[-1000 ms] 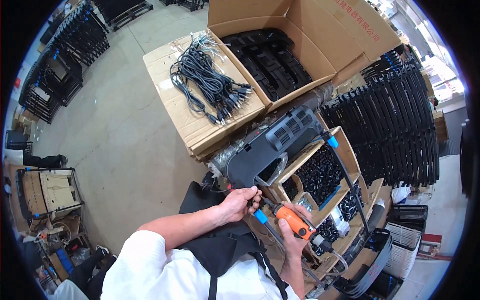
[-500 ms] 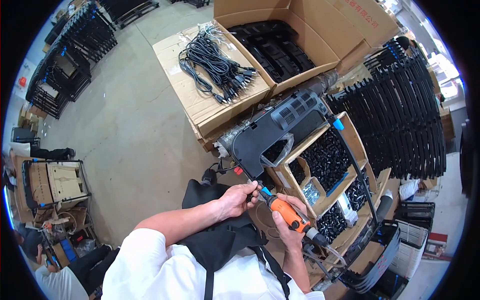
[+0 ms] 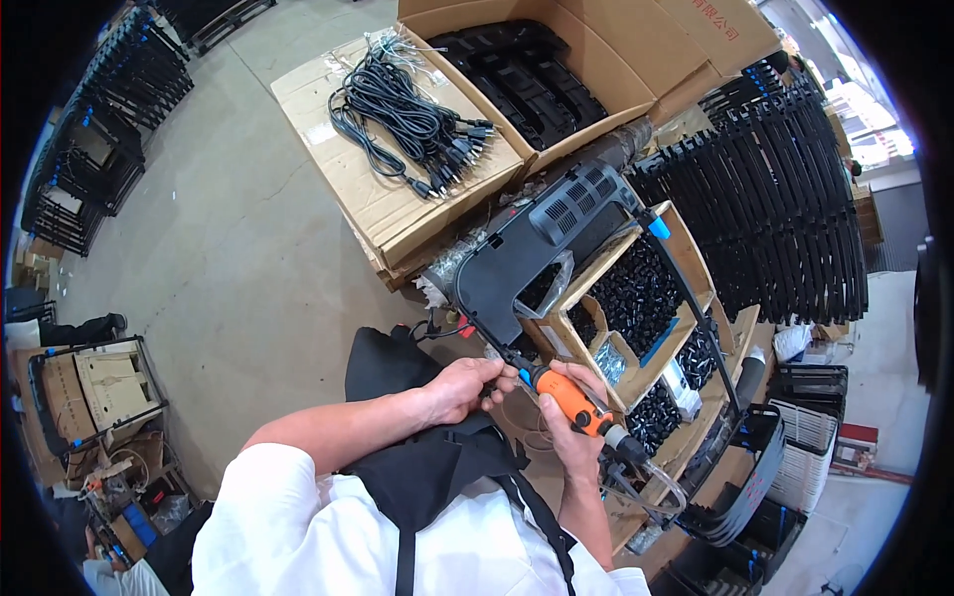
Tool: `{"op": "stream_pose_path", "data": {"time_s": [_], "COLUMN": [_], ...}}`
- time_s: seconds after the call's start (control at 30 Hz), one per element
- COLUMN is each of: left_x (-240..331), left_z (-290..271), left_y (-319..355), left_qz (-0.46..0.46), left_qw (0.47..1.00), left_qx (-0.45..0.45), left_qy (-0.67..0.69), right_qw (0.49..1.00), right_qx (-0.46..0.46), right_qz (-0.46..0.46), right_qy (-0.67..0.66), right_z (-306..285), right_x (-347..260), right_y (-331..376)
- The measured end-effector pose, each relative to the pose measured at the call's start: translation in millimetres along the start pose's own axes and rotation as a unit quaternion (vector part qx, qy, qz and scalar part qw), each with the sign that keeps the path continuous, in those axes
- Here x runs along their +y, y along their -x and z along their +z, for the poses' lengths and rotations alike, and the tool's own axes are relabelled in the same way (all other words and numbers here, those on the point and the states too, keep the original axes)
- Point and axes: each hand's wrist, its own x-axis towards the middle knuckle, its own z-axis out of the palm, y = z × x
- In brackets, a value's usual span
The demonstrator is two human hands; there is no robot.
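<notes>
My right hand [image 3: 574,437] is wrapped round an orange power screwdriver [image 3: 564,395], with a clear hose bending away from its rear end. The driver points up and left, toward the fingertips of my left hand [image 3: 459,390]. Those fingers are pinched together at the near corner of a black tubular frame, by a blue clip [image 3: 525,375]; what they grip is hidden, though small dark bits show beneath them. Just beyond, a black plastic panel [image 3: 487,273] with a vented hump lies along the frame. The driver's tip is hidden near the fingers.
Right of the panel, a divided cardboard tray [image 3: 556,343] holds black fittings and silver screws. Coiled black cables [image 3: 407,119] lie on a carton, beside an open box [image 3: 606,60] of black plastic parts. Stacked black frames [image 3: 755,209] stand at right. People sit at far left.
The whole scene has shifted a little left in the picture as the view turned. The driver's front end is now closer to my left fingertips. Both hands keep their grips.
</notes>
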Motion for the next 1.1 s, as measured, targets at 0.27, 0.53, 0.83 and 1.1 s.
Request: {"op": "stream_pose_path", "data": {"time_s": [0.27, 0.53, 0.83, 1.1], "left_x": [57.9, 105.6, 106.1, 113.5], "left_z": [-27.9, 2.2, -9.0, -7.4], "left_y": [-9.6, -57.6, -60.4, -59.7], "left_qz": [0.156, 0.268, 0.286, 0.261], "left_qw": [0.968, 0.642, 0.607, 0.615], "left_qx": [0.006, 0.005, -0.002, -0.009], "left_qy": [-0.196, -0.719, -0.741, -0.744], "right_qw": [1.0, 0.999, 0.998, 0.99], "right_qx": [0.027, 0.021, 0.011, -0.052], "right_qz": [0.014, 0.022, 0.013, 0.03], "right_qy": [0.006, 0.044, 0.053, 0.128], "right_z": [8.1, 19.3, 27.0, 31.6], "right_x": [5.2, -2.9, 2.3, 5.9], "right_y": [-7.3, -12.0, -18.7, -32.6]}}
